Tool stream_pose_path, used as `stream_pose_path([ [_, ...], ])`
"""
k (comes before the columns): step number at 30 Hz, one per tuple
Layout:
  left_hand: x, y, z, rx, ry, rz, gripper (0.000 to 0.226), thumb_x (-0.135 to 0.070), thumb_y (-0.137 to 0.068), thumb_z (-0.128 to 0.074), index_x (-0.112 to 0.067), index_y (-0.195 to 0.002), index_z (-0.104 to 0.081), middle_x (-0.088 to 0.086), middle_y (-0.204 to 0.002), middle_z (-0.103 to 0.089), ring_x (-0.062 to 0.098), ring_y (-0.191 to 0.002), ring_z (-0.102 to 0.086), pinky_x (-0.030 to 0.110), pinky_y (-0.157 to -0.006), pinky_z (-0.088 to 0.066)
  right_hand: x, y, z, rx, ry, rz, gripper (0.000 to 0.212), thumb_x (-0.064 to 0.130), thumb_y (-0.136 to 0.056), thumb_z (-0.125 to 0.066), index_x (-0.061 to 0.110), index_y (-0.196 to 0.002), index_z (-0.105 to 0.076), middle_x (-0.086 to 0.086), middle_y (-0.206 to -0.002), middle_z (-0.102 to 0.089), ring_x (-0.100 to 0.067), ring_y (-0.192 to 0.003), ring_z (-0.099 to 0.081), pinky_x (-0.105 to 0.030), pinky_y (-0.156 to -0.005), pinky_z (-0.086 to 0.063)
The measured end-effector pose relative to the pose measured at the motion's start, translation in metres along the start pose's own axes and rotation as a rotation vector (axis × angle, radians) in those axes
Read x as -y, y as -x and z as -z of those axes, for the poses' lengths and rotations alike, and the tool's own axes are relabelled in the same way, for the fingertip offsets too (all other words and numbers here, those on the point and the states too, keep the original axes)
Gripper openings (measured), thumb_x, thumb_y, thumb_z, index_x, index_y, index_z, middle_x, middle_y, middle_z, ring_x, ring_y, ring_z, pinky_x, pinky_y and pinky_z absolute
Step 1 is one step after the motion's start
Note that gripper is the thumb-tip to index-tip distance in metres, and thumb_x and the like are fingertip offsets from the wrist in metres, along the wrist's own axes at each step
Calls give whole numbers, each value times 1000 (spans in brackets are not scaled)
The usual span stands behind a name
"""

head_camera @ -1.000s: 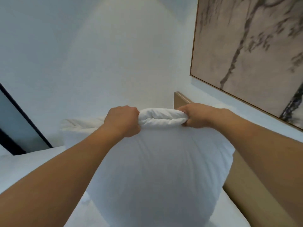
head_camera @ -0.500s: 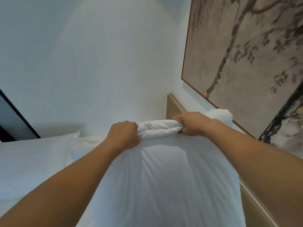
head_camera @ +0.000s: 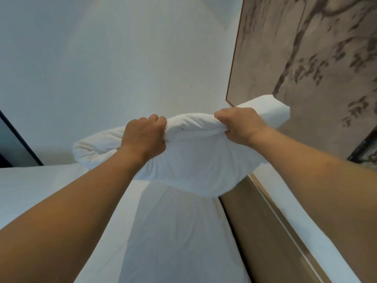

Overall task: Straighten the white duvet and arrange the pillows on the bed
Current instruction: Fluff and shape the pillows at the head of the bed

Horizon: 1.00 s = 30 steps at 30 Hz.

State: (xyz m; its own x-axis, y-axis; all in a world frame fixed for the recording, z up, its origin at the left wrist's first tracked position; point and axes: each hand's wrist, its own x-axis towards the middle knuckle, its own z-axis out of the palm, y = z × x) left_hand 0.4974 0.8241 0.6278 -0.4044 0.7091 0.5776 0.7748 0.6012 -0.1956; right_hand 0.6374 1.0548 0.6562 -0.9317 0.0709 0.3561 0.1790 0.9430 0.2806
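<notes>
Both hands, the left hand (head_camera: 143, 137) and right hand (head_camera: 240, 125), clench the white pillow's (head_camera: 191, 158) bunched top edge at mid-frame; bed (head_camera: 173, 231) below.

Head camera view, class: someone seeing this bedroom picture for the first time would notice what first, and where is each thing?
First, the white pillow in mid-frame, held up above the white bedding, its top edge bunched between the left hand and the right hand. Next, the large framed painting of dark branches fills the upper right, with the wooden headboard below it.
</notes>
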Motion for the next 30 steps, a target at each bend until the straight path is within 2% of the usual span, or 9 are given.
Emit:
stream_pose_path([
  [4,-35,74,-82,77,13,-36,29,-8,-54,-64,-16,-70,-41,7,-63,-51,26,-55,-33,29,-51,-21,26,62,-108,-49,-43,65,33,-5,-62,-64,9,-91,-58,-9,-98,-59,-31,-82,-54,-31,-55,-29],
  [7,-87,170,-180,371,-5,-26,19,-23,-70,-60,-19,-84,-48,2,-81,-59,27,-73,-55,31,-58,-29,69,143,-235,32,-78,99,41,-11,-45,-67,9,-79,-57,-12,-89,-57,-31,-69,-52,-31,-51,-28],
  [9,-129,250,-259,533,-11,-24,22,-28,-77,-56,-20,-97,-52,0,-91,-60,25,-84,-59,30,-61,-32,104,206,-333,80,-90,107,43,-11,-40,-68,10,-76,-58,-13,-84,-55,-31,-64,-52,-31,-48,-28],
  [14,-243,483,-442,895,61,25,27,-19,-78,-54,-20,-105,-54,3,-101,-60,26,-91,-60,32,-67,-39,217,390,-563,491,-31,121,38,-5,-51,-75,14,-82,-62,-11,-89,-56,-29,-70,-56,-32,-50,-32],
  [16,-272,551,-490,896,101,-12,36,-20,-59,-68,-19,-94,-60,6,-89,-60,29,-77,-61,32,-59,-45,252,452,-630,513,-68,130,45,1,-32,-82,16,-69,-60,-9,-77,-57,-27,-57,-55,-31,-42,-35],
  [18,-285,584,-527,741,104,-94,44,-24,-35,-75,-18,-76,-61,5,-70,-56,29,-56,-56,32,-46,-45,263,483,-672,407,-82,103,45,1,-31,-79,15,-70,-60,-10,-78,-58,-29,-57,-56,-31,-43,-42],
  [19,-287,588,-534,666,82,-110,45,-26,-35,-75,-18,-76,-61,5,-70,-57,29,-56,-57,32,-48,-46,264,488,-675,352,-72,76,44,0,-36,-77,13,-74,-61,-11,-81,-58,-30,-60,-56,-32,-45,-44],
  [23,-288,568,-494,463,89,-22,34,-29,-72,-61,-21,-104,-57,3,-98,-61,30,-89,-62,31,-67,-42,250,489,-616,266,-10,-57,34,8,-78,-60,14,-111,-54,-10,-109,-49,-29,-88,-54,-33,-60,-38],
  [30,-297,553,-390,216,221,70,18,-27,-69,-61,-18,-84,-54,2,-81,-57,30,-71,-59,30,-55,-40,219,479,-462,315,98,-21,32,19,-84,-61,20,-115,-52,-8,-109,-47,-27,-91,-56,-34,-67,-41],
])
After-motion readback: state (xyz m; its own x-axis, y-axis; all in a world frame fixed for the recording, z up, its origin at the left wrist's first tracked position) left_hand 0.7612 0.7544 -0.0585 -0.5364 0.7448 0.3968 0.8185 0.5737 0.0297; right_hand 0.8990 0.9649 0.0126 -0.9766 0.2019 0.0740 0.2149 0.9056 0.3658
